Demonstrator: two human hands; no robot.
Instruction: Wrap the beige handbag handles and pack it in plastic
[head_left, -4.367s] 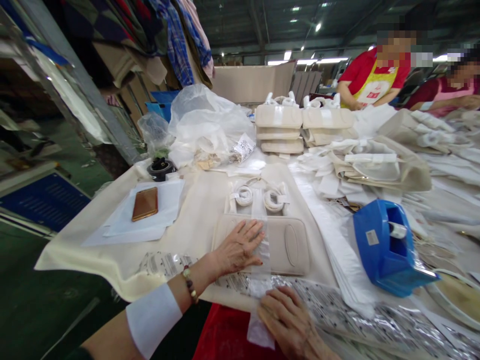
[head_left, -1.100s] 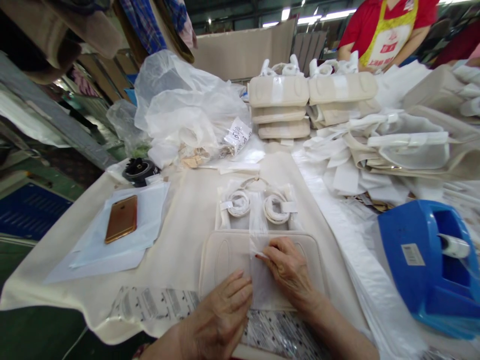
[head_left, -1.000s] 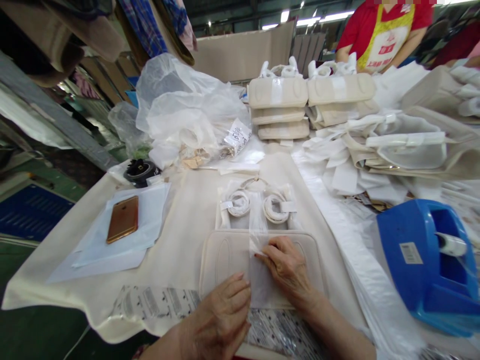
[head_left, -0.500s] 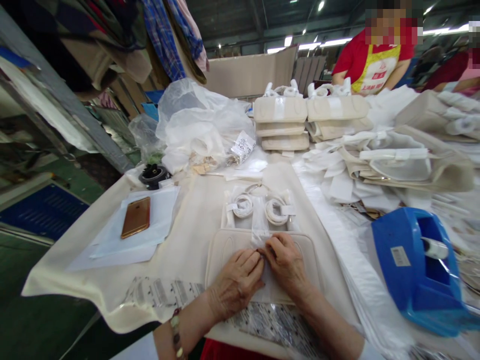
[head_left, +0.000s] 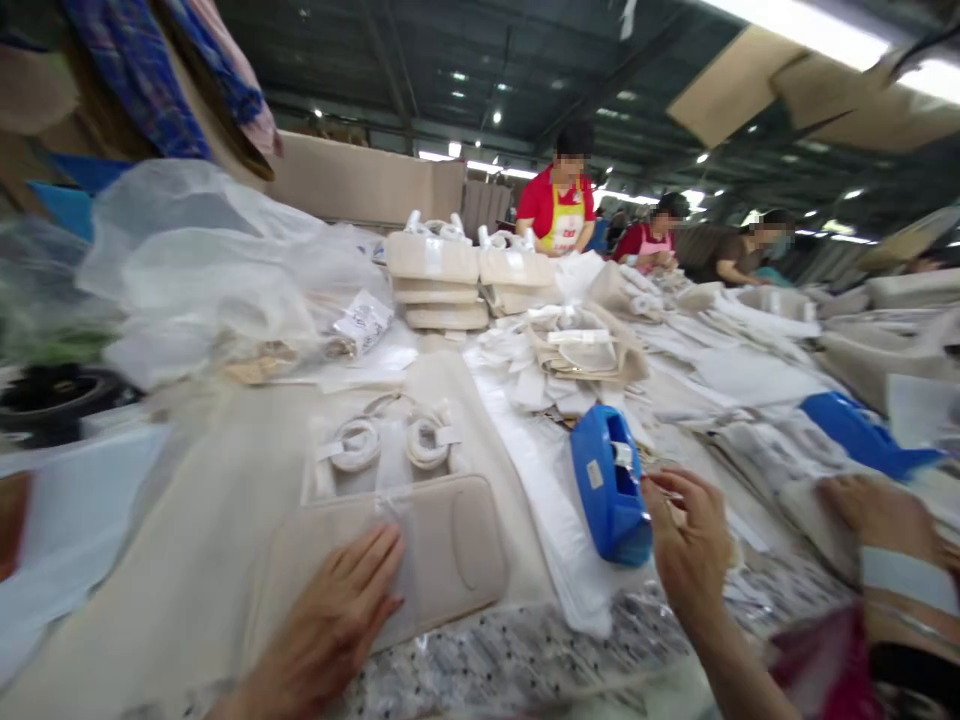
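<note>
A flat beige bag [head_left: 450, 550] lies in front of me, its two coiled handles [head_left: 356, 445] wrapped in white and laid out beyond its far edge. A pale strip [head_left: 405, 560] runs down its middle. My left hand [head_left: 341, 600] rests on the bag with fingers stretched out, fingertips by the strip. My right hand [head_left: 690, 535] is at the near right side of a blue tape dispenser [head_left: 592, 490], thumb and forefinger pinched together at its edge. Whatever lies between those fingertips is too small to make out.
Wrapped bags [head_left: 435, 265] are stacked at the back. Crumpled clear plastic [head_left: 225, 270] lies left. A co-worker's hand [head_left: 877, 510] reaches in at the right, near a second blue dispenser [head_left: 862, 430]. Other people stand farther back. White sheets [head_left: 540, 500] run alongside the bag.
My view has swung right. My right hand has left the bag and moved to the blue tape dispenser. My left hand, bunched before, now lies flat on the bag.
</note>
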